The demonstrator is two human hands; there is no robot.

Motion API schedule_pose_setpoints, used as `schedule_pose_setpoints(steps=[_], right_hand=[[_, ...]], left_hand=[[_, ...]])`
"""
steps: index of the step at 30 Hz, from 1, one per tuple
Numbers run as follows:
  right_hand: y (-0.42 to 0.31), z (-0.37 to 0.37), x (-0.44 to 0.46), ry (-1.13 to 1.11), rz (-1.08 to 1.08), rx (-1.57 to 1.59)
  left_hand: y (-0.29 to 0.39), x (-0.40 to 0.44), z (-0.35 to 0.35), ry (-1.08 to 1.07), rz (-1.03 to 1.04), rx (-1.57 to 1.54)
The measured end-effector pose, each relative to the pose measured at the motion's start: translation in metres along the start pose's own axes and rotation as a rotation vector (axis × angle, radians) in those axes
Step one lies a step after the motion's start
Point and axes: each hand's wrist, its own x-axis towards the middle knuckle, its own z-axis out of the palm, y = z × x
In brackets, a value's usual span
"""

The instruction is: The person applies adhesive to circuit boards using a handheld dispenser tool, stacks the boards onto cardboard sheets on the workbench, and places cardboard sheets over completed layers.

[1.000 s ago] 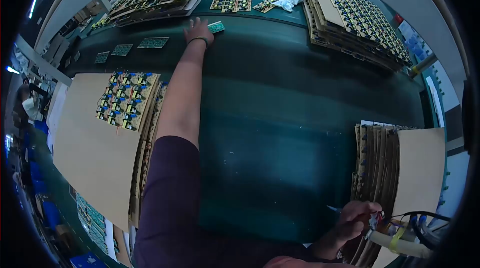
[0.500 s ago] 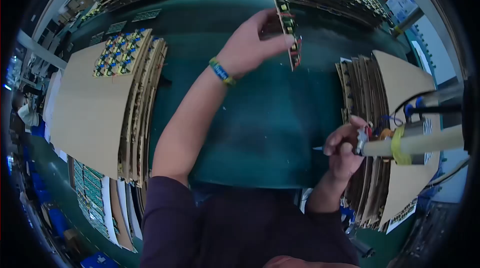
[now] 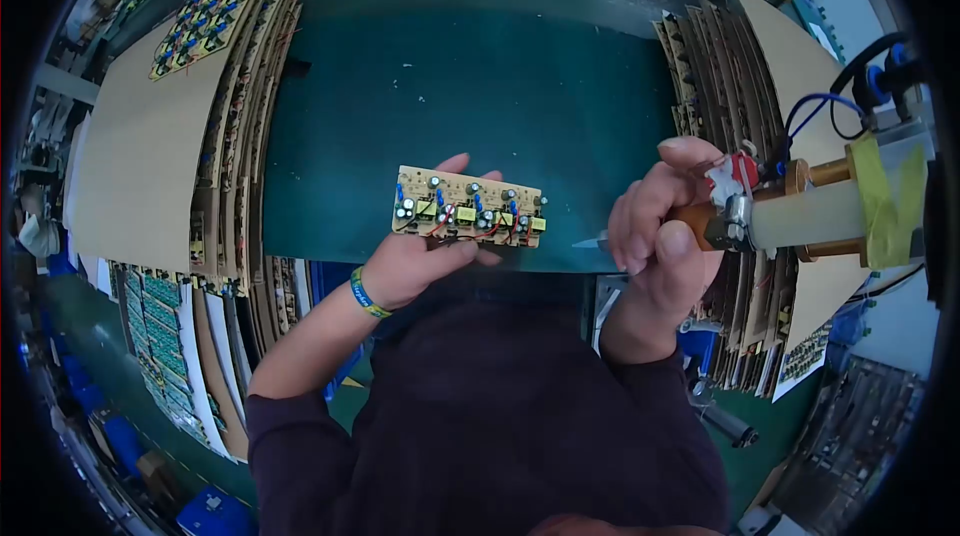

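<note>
My left hand [image 3: 405,266] holds a circuit board [image 3: 470,208] in front of my body, component side up, with the thumb at its near edge and fingers beneath and behind it. The tan strip carries capacitors, yellow-wrapped transformers, blue parts and red and black wires. On the right, my right hand [image 3: 665,221] is closed around the front of a glue dispensing gun [image 3: 800,221], which has a pale cylinder, brass-coloured rods, a metal nut and yellow tape. Its pointed tip [image 3: 590,241] sticks out left of my fingers, apart from the board. The grip is partly hidden by the fingers.
A cardboard-layered stack [image 3: 150,156] stands at left, with a panel of boards [image 3: 210,21] on top. Another layered stack [image 3: 740,86] rises at right behind the dispensing gun. Between them lies the green work surface [image 3: 480,86]. Blue and black hoses [image 3: 825,101] run from the gun.
My left hand has brought the circuit board from the far side back towards my body and turned its component face up. My right hand stays on the gun, slightly higher in view.
</note>
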Motion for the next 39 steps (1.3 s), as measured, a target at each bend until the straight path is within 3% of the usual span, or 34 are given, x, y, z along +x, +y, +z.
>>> schedule_pose_setpoints(steps=[8,39], right_hand=[[-0.001,0.014,0.008,-0.005,0.003,0.023],[0.005,0.014,0.010,-0.068,0.012,0.031]], left_hand=[[-0.027,0.000,0.013,0.054,0.083,-0.173],[-0.029,0.002,0.010,0.053,0.085,-0.166]])
